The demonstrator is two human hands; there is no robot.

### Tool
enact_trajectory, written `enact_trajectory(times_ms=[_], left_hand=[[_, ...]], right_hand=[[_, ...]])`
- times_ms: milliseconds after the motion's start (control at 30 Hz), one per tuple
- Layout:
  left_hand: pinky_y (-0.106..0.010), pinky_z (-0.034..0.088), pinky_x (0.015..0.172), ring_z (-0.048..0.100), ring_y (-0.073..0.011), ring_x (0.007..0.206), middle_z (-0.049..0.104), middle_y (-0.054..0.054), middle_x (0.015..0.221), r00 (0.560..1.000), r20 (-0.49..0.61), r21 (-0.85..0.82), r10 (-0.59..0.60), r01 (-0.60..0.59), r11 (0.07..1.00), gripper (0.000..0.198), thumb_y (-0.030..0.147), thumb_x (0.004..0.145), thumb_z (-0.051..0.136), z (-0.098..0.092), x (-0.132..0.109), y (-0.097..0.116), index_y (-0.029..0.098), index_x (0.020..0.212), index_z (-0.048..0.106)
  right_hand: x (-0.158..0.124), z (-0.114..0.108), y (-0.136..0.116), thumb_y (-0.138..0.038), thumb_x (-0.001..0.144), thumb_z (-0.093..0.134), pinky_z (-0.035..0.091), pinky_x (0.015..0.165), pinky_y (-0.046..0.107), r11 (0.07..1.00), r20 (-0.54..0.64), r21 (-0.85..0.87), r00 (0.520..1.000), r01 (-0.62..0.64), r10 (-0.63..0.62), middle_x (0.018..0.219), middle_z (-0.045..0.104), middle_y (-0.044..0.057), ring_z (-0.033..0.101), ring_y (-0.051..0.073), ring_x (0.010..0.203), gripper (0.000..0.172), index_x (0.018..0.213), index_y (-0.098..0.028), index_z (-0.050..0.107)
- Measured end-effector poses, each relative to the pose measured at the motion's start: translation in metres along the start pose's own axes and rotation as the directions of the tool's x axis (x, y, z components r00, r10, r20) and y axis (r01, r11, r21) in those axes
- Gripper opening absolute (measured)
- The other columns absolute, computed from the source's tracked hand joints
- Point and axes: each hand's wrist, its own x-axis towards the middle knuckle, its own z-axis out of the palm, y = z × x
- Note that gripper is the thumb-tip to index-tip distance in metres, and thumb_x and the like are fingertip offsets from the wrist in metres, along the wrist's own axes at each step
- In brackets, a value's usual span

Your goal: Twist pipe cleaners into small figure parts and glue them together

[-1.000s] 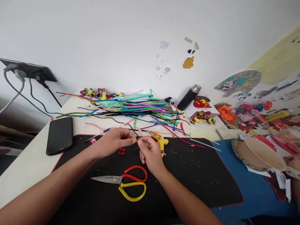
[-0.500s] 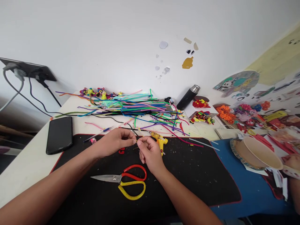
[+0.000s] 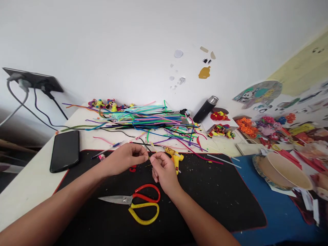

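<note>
White wall behind, cream desk (image 3: 30, 184) w/ black red-edged mat (image 3: 217, 194) on it. We note both hands meeting above mat's far edge: left hand (image 3: 125, 159) and right hand (image 3: 162, 169), fingertips pinched together on a tiny thin yellowish piece (image 3: 149, 158), too small to ID. Piece sits betw. the two thumbs, just above mat.

Vs 1 s ago: hands in same pinch, barely shifted; view tipped slightly, so everything sits a bit lower in frame. Scissors w/ red and yellow handles (image 3: 138, 203) lie unmoved near right wrist, blades pointing left. Yellow glue gun (image 3: 174, 158) just behind right hand, same spot. Black phone (image 3: 64, 151) left on desk, heap of coloured pipe cleaners (image 3: 148, 118) at back, black flask w/ steel cap (image 3: 205, 109) beside it. Another person's hand (image 3: 321, 180) at far right edge, by paper bowl (image 3: 287, 168).
</note>
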Motion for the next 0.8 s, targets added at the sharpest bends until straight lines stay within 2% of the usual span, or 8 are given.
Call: enact_trajectory(times_ms=[167, 333, 500, 633, 700, 800], left_hand=[[-0.027, 0.038, 0.064, 0.050, -0.0155, 0.067, 0.060, 0.004, 0.070, 1.000, 0.005, 0.025, 0.007, -0.007, 1.000, 0.029, 0.048, 0.083, 0.072, -0.001, 0.000, -0.006, 0.019, 0.080, 0.070], [-0.026, 0.038, 0.063, 0.052, -0.0157, 0.066, 0.060, 0.004, 0.070, 1.000, -0.007, 0.108, -0.004, 0.005, 0.994, 0.028, 0.048, 0.086, 0.069, 0.001, 0.000, -0.011, 0.020, 0.082, 0.071], [-0.026, 0.038, 0.062, 0.053, -0.0161, 0.065, 0.063, 0.003, 0.069, 1.000, -0.026, 0.180, 0.012, -0.007, 0.984, 0.026, 0.046, 0.085, 0.066, 0.002, -0.002, -0.009, 0.020, 0.081, 0.071], [-0.027, 0.042, 0.063, 0.057, -0.0176, 0.066, 0.068, 0.002, 0.070, 1.000, -0.029, 0.224, 0.006, 0.000, 0.975, 0.027, 0.047, 0.082, 0.064, -0.006, -0.002, -0.007, 0.021, 0.080, 0.072], [-0.027, 0.042, 0.063, 0.059, -0.0186, 0.066, 0.069, 0.002, 0.071, 1.000, -0.025, 0.280, -0.013, 0.019, 0.960, 0.027, 0.047, 0.082, 0.063, -0.012, -0.002, -0.009, 0.022, 0.080, 0.073], [-0.029, 0.039, 0.062, 0.060, -0.0201, 0.065, 0.072, 0.000, 0.070, 0.997, -0.069, 0.464, -0.034, 0.062, 0.884, 0.024, 0.044, 0.083, 0.062, -0.020, 0.000, -0.017, 0.024, 0.078, 0.074]], right_hand=[[0.001, 0.000, 0.000, -0.059, 0.089, 0.078, 0.025, 0.035, 0.018, 1.000, 0.026, 0.014, 1.000, 0.006, -0.006, 0.045, 0.044, -0.014, 0.034, 0.006, 0.031, 0.042, 0.087, -0.022, 0.059], [0.002, 0.001, 0.005, -0.055, 0.089, 0.078, 0.022, 0.034, 0.018, 0.999, 0.018, -0.011, 0.999, -0.038, 0.039, 0.043, 0.041, -0.015, 0.033, 0.006, 0.031, 0.038, 0.084, -0.023, 0.057], [0.003, 0.003, 0.007, -0.054, 0.087, 0.077, 0.021, 0.033, 0.018, 0.998, 0.011, -0.012, 0.998, -0.067, 0.067, 0.043, 0.040, -0.015, 0.032, 0.006, 0.030, 0.038, 0.083, -0.023, 0.057], [0.003, 0.005, 0.005, -0.057, 0.085, 0.079, 0.024, 0.034, 0.018, 0.997, 0.027, 0.000, 0.996, -0.082, 0.082, 0.043, 0.040, -0.016, 0.032, 0.006, 0.030, 0.040, 0.084, -0.022, 0.059], [0.002, 0.005, 0.005, -0.058, 0.086, 0.079, 0.025, 0.035, 0.019, 0.997, 0.034, 0.010, 0.997, -0.073, 0.073, 0.044, 0.040, -0.015, 0.032, 0.006, 0.030, 0.041, 0.087, -0.022, 0.061], [-0.003, 0.003, 0.006, -0.057, 0.088, 0.078, 0.027, 0.036, 0.019, 0.998, 0.039, 0.021, 0.997, -0.065, 0.064, 0.044, 0.041, -0.015, 0.032, 0.005, 0.031, 0.040, 0.090, -0.020, 0.064]])
